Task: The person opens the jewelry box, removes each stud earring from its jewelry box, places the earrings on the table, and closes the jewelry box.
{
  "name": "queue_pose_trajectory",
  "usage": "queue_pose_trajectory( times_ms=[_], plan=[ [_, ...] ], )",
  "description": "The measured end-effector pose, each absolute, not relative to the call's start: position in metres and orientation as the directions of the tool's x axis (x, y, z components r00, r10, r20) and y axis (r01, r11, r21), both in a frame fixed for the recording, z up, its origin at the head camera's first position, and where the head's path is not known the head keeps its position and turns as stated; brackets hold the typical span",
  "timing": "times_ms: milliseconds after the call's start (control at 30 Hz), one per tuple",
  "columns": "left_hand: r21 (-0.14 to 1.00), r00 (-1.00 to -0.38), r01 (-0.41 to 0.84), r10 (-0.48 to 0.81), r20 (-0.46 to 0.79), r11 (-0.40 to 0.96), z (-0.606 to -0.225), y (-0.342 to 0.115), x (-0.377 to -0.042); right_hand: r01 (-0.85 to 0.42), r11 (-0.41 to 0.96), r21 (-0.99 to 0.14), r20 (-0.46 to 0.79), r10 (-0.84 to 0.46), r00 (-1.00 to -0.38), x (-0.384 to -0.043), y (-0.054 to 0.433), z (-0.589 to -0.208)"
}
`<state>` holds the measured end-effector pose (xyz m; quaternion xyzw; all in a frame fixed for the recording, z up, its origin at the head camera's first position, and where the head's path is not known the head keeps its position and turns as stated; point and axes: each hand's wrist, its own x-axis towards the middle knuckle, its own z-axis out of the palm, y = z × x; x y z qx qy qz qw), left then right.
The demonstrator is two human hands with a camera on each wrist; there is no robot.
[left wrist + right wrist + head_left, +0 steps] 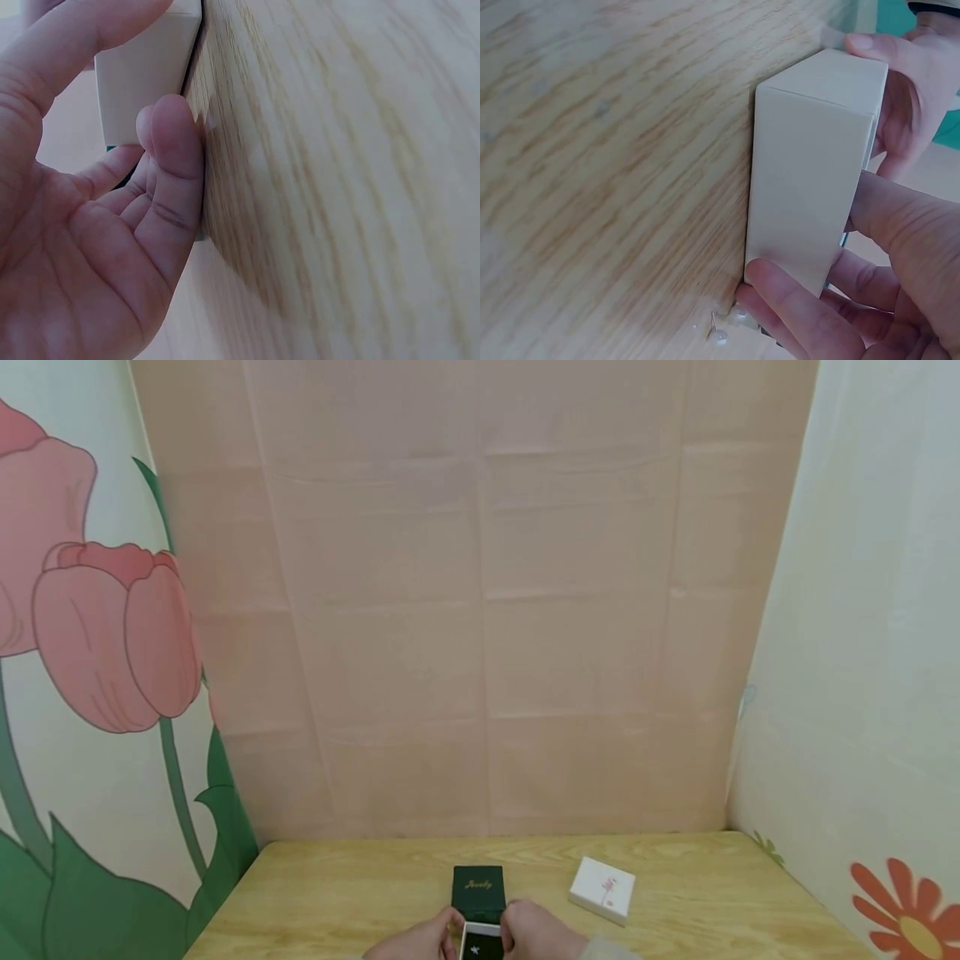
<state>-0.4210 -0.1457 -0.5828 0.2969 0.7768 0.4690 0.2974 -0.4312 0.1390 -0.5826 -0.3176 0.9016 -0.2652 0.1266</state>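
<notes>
A small white jewelry box [806, 180] stands on the table between both hands, its top side uncovered. In the head view a black insert [480, 948] with a small silver star-like piece [475, 950] shows inside it. My left hand [422, 937] grips the box's left side, with thumb and fingers bent around it. On the right side, my right hand [542, 932] pinches the wall, thumb over the top edge and fingertips on the outer face. A pearl-like stud [718, 337] lies on the table near the right fingertips in the right wrist view.
Just behind the white box is a dark green box [478, 892] with gold lettering. A white box with pink print [602, 890] lies farther right on the wooden table [352, 877]. A pinkish cloth [480, 610] hangs behind the table.
</notes>
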Motion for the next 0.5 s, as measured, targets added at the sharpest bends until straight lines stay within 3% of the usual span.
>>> queue_pose_trajectory(
  times_ms=[100,367,500],
  plan=[
    [0.902,-0.647,0.2,0.743,-0.171,0.382,-0.583,-0.145,-0.421,-0.494,0.674,-0.549,-0.062,-0.623,-0.78,-0.426,0.138,-0.577],
    [0.905,-0.648,0.172,0.737,-0.193,0.388,-0.585,-0.145,-0.422,-0.459,0.687,-0.564,-0.047,-0.581,-0.812,-0.343,0.12,-0.481],
    [0.905,-0.654,0.154,0.727,-0.208,0.398,-0.584,-0.145,-0.421,-0.441,0.714,-0.545,-0.052,-0.553,-0.831,-0.331,0.119,-0.466]
  ],
)
